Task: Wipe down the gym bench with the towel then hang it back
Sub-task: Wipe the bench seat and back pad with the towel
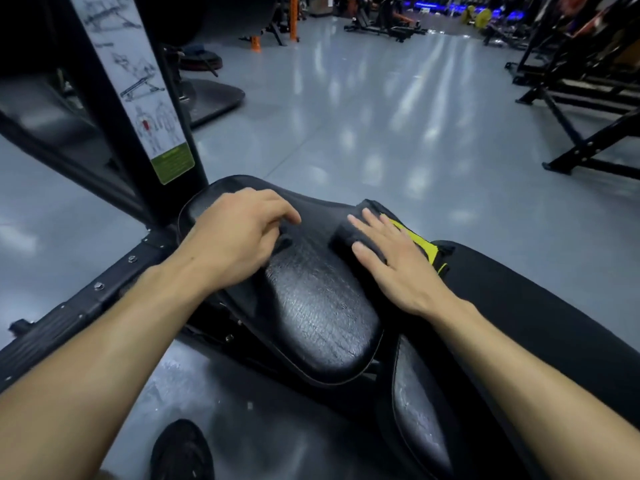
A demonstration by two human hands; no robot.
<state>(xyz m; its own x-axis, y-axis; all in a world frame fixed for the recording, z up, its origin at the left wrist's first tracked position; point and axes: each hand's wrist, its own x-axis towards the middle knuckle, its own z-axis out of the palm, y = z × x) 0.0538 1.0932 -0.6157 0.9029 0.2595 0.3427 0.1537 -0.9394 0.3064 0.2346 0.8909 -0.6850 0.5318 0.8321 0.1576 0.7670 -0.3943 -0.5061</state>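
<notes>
The black padded bench seat runs from the centre toward the lower right, its surface cracked and shiny. A dark grey towel with a yellow-green patch lies folded on the seat's right side. My right hand presses flat on the towel, fingers spread. My left hand rests on the seat's upper left part, fingers loosely curled, holding nothing. A second black pad sits lower right, behind the seat.
A black machine upright with an exercise chart sticker rises at left. A metal foot bar runs lower left. My dark shoe stands on the grey floor. Black racks stand at right.
</notes>
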